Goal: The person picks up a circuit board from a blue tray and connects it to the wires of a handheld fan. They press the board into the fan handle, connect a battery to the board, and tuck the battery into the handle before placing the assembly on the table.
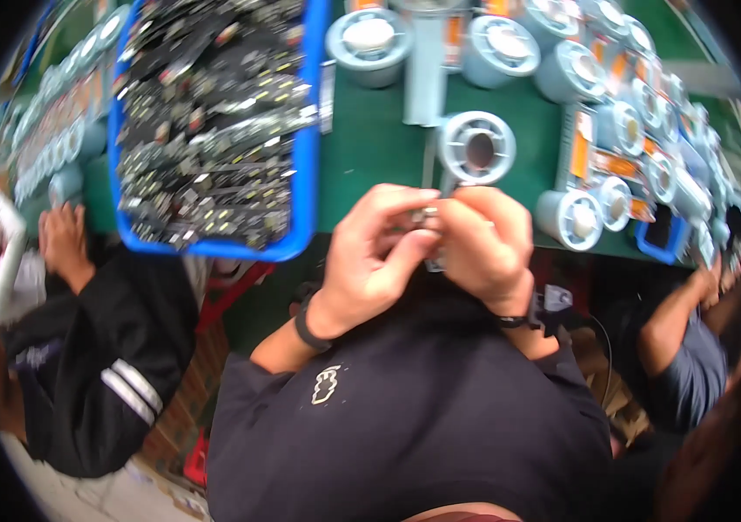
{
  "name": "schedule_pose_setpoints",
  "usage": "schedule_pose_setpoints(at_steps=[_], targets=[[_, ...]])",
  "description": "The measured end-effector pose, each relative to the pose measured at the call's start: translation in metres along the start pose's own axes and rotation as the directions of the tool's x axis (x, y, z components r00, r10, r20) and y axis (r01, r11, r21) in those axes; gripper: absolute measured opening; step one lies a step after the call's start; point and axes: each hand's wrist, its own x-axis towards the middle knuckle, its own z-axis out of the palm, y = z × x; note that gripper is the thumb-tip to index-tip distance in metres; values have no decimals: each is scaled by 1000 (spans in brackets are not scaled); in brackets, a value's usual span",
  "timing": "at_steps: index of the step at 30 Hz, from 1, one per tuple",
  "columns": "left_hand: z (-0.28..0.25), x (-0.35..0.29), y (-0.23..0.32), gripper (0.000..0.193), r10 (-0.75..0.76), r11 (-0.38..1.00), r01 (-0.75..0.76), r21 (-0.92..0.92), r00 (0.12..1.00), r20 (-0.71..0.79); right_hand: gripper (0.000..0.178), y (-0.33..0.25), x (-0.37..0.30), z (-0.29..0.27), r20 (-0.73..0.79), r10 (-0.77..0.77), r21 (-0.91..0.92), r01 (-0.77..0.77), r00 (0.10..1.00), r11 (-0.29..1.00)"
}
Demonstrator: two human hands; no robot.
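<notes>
Close together at the table's near edge, my left hand (368, 261) and my right hand (488, 248) work with fingers almost touching. A small shiny metal-looking part (425, 215) sits pinched at my left fingertips, too blurred to name exactly. Just beyond the fingers is the round, spoked head of a light-blue plastic housing (501, 150) with a dark centre. Its narrow neck runs down between my hands, and the fingers of my right hand are closed round it. Most of that lower part is hidden.
A blue tray (305, 174) heaped with small dark electronic parts stands left of my hands on the green table (357, 130). Many similar light-blue housings (569, 219) crowd the right and far side; more line the far left. Co-workers sit at left (66, 244) and right (675, 322).
</notes>
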Motion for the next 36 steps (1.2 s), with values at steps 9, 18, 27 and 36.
schedule_pose_setpoints(at_steps=[9,18,27,36], targets=[[-13,1,-4,33,161,963,-171,207,985,64,22,1,11,2,-11,-59,-43,59,998,997],[-9,-2,4,33,131,983,-137,123,990,55,23,2,9,-3,10,-118,-10,118,993,993],[-11,4,-5,35,71,995,-80,64,989,131,22,6,8,-9,37,-53,111,49,998,993],[-17,6,7,33,132,878,-206,432,972,194,19,4,12,-10,98,-49,34,46,994,998]])
